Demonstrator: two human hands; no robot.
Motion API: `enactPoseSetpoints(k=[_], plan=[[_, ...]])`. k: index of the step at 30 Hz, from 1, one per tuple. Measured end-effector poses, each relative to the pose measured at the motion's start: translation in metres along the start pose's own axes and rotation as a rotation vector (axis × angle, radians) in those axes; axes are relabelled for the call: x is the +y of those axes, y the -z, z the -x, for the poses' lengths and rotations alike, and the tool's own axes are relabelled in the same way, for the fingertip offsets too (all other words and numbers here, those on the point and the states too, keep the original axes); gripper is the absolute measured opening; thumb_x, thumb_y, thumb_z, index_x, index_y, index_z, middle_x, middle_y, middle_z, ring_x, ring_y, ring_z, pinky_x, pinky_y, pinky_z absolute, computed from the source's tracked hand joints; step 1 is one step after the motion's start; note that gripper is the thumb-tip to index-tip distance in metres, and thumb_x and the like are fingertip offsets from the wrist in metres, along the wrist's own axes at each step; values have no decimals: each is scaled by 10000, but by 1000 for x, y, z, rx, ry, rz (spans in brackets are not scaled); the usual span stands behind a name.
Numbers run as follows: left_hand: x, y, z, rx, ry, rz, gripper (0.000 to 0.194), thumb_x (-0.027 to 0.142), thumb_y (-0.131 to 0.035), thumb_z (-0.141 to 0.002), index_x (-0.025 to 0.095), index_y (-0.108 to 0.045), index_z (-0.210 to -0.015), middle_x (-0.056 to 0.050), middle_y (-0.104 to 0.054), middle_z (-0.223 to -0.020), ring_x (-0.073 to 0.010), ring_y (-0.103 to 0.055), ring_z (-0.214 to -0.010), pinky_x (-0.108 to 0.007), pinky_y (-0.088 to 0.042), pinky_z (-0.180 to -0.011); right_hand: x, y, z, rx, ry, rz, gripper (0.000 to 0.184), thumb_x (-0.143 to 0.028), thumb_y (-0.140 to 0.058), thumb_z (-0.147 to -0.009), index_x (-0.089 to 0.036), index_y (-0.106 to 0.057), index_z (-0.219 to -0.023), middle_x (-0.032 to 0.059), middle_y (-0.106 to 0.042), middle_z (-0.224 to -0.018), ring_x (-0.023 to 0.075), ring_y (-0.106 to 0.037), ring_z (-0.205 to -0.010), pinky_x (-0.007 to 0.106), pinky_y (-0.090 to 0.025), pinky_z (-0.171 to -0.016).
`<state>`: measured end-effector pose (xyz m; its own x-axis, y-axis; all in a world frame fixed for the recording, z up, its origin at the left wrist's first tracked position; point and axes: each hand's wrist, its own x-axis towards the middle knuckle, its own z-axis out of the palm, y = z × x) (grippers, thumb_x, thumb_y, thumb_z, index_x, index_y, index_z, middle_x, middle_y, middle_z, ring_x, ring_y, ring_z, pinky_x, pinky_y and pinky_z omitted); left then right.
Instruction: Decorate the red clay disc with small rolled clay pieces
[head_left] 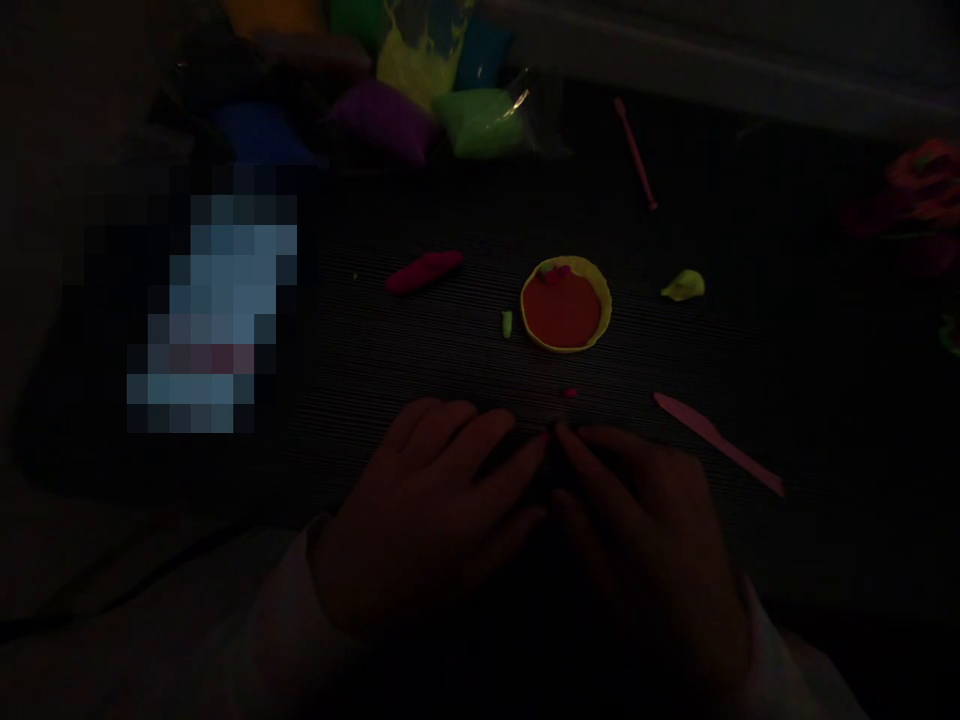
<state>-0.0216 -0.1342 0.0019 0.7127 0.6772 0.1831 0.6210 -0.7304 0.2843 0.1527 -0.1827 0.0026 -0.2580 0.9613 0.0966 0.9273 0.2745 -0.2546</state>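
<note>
In dim light, my left hand rests low over the dark table, its fingers curled and its index finger stretched inward. Opposite it, my right hand bends its fingers so that the two index fingertips nearly meet. Whatever lies at the fingertips is too small and dark to make out. Just beyond them is a tiny pink clay bit. Farther off sits a round clay dish with a yellow rim and a red-orange inside, holding small pink and green bits at its back edge. A small green clay piece lies to its left.
A pink clay roll lies left of the dish, a yellow clay lump right. A pink plastic knife is beside my right hand; a thin pink tool lies behind. Coloured clay bags fill the back left, near a blurred bright screen.
</note>
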Motion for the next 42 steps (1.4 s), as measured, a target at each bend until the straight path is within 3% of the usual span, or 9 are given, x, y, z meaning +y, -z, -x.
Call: enactPoseSetpoints(k=[42], plan=[[-2,0,4,95,-19,51,283,311,-534,-763,161,-582,-998,-57,-578,-960,-209,-473,-848,-378,-423,-730,-2,-1,-1,-19,33,60,349,-287,-448,-805,-207,-504,-1140,103,-506,-1035,218,-471,-809,390,-382,-672]])
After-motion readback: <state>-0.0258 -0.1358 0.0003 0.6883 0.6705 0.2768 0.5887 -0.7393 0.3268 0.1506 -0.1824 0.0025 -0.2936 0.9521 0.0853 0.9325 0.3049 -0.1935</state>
